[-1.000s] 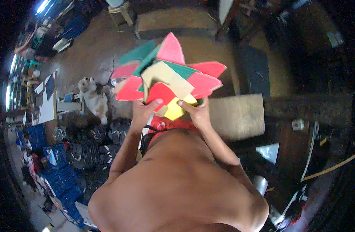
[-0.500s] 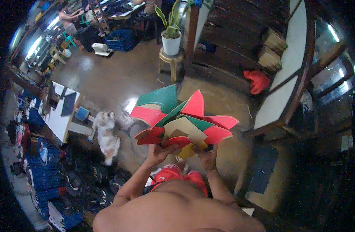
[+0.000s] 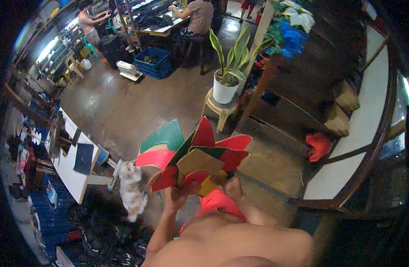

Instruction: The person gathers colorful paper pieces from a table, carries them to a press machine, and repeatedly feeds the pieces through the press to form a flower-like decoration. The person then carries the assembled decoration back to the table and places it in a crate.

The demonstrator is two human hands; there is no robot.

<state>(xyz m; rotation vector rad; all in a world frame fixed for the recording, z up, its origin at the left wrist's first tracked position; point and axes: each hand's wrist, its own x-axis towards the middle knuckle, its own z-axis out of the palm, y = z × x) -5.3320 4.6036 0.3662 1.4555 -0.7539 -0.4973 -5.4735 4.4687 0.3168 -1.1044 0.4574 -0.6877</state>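
Observation:
In front of my waist, both hands hold up a fanned bundle of flat cut pieces [image 3: 200,163], stiff and sheet-like, in red, green, tan and yellow. Faint lines run along the edges of the large green piece [image 3: 164,137] at the upper left. My left hand [image 3: 175,196] grips the bundle's lower left edge, its fingers partly behind the pieces. At the lower right edge my right hand [image 3: 232,184] closes on the same bundle; its fingers are mostly hidden and dark. The pieces overlap at several angles, their points spreading upward and outward.
A white and tan dog [image 3: 131,191] is on the floor at left, beside a white-topped table [image 3: 68,167]. Ahead stands a potted plant [image 3: 224,91] on a plastic stool [image 3: 218,109]. Blue crate [image 3: 153,64] and sewing machine head [image 3: 129,70] lie beyond. Two people work at the back.
The plant, stool and blue crate appear nearer and farther right, and a seated person at the back shows more fully. The bundle stays in both hands, a little lower and left in view.

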